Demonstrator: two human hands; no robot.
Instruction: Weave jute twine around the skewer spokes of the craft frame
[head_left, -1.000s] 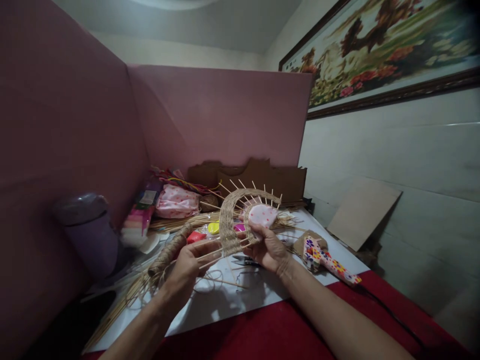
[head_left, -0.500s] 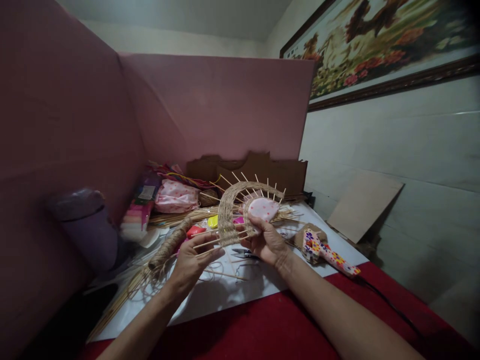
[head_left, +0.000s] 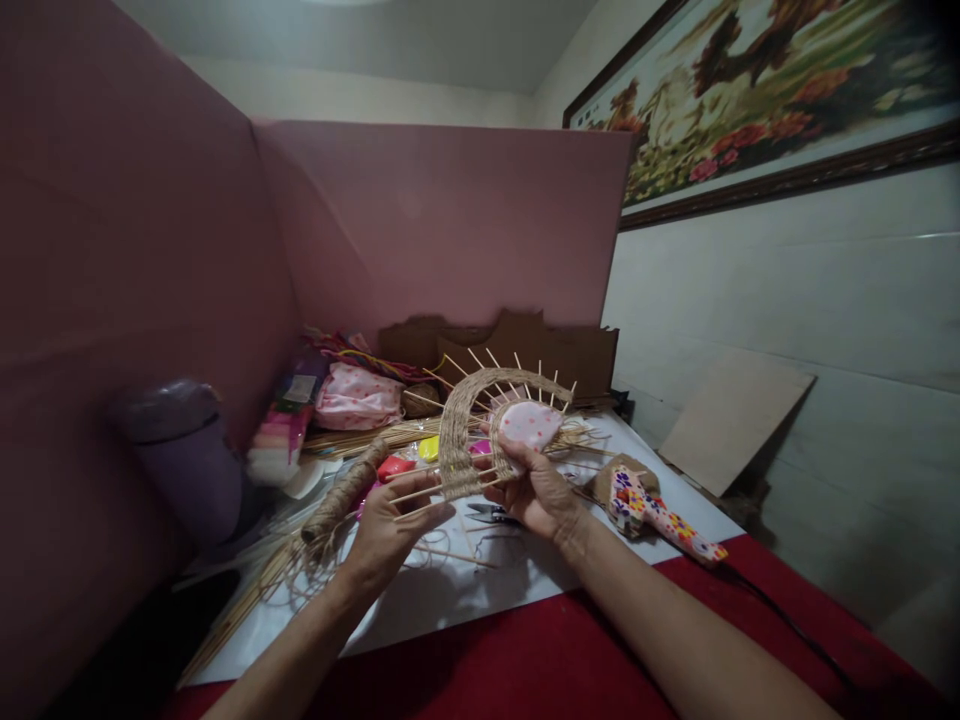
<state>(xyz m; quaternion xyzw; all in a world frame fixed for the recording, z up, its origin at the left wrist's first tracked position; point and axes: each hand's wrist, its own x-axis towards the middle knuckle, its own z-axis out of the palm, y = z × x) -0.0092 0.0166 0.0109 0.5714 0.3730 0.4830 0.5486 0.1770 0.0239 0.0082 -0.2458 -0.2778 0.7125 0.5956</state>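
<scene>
A curved piece of weaving (head_left: pixel 456 430), made of jute twine wound over thin sticks that fan outward, is held up above the table between both hands. My left hand (head_left: pixel 394 520) pinches the stick ends at its lower left. My right hand (head_left: pixel 541 495) grips its inner part, thumb on top, beside a padded white oval of fabric (head_left: pixel 531 425) with pink dots. The right fingers are partly hidden behind the weaving. Below, dark-bladed cutters (head_left: pixel 487 513) lie on the white sheet, close under my right hand.
A roll of jute twine (head_left: pixel 341 495) lies at left, near bundled sticks (head_left: pixel 232 615). A flower-patterned glue gun (head_left: pixel 667 515) rests at right on a cardboard piece. Behind are folded dotted fabric (head_left: pixel 358 395), yellow packets (head_left: pixel 428 447) and torn cardboard (head_left: pixel 525 345). A purple bin (head_left: pixel 180 460) stands far left.
The whole view has shifted slightly, so things appear a little lower and further right. Both hands keep the same hold on the weaving.
</scene>
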